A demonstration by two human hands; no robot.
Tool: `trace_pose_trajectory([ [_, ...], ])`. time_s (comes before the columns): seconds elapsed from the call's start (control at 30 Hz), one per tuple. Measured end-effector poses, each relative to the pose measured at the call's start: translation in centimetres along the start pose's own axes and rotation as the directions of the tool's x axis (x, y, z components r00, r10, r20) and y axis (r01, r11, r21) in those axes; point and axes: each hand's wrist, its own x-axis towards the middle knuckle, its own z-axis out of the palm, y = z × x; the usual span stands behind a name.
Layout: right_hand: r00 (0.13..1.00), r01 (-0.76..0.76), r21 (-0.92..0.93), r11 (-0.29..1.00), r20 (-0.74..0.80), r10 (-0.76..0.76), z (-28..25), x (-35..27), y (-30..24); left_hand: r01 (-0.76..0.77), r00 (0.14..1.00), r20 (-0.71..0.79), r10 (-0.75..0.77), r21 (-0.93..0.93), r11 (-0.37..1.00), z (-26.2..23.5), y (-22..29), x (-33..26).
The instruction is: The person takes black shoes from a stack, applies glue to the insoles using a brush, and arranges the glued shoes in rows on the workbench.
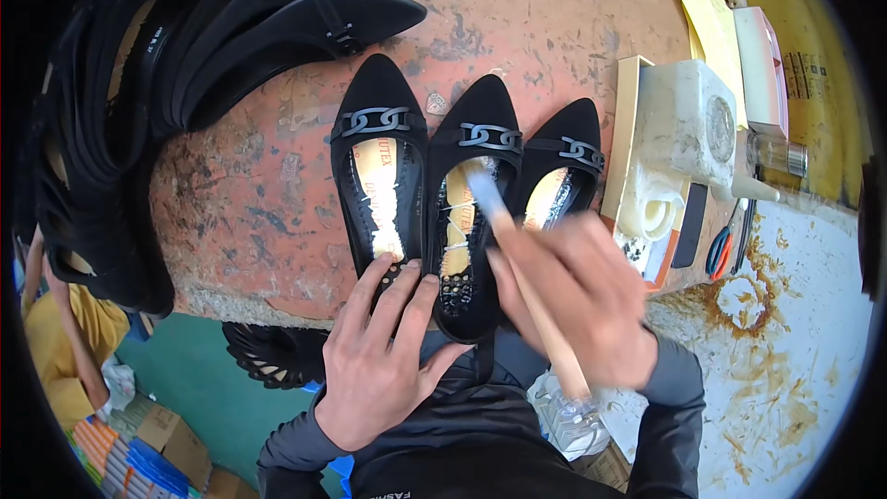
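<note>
While the brush (517,249) is clamped in the right hand (577,300) inside the middle shoe (471,212) on the desk (268,194), steadied by the spread left hand (379,360), glue could be smeared onto the black upper.

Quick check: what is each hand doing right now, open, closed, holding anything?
Left hand: open, fingers spread on the heels of two black shoes.
Right hand: closed on a brush, its tip inside the middle shoe.

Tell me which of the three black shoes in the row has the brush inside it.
The middle shoe. The right hand holds a brush whose tip dips into its opening, while the left hand rests on the heels of the left shoe and this one.
</note>
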Motion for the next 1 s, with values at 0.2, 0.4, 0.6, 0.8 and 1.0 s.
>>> trace_pose_trajectory([
  [0.2,0.998,-0.030,0.132,0.991,0.050,0.023,-2.2,-1.8,-1.8,0.010,1.000,0.005,-0.011,0.104,0.995,-0.8,0.2,0.4],
  [0.4,0.838,-0.484,-0.072,0.872,-0.324,0.439,-11.2,-5.7,0.2,-0.025,0.998,0.066,0.019,0.095,0.995,1.2,-1.2,-1.7],
  [0.6,0.736,-0.660,-0.032,0.751,-0.227,0.638,-10.0,-9.3,6.4,-0.078,0.996,0.049,0.075,0.058,0.995,2.7,-0.1,-0.2],
  [0.8,0.736,-0.667,-0.113,0.737,-0.260,0.626,-12.6,-9.2,2.6,-0.046,0.998,0.050,0.045,0.013,0.999,2.0,-0.4,-1.9],
  [1.0,0.901,-0.432,-0.214,0.876,-0.138,0.411,-11.9,-8.8,1.6,0.066,0.997,-0.035,-0.069,-0.086,0.994,1.9,0.1,-2.5],
])
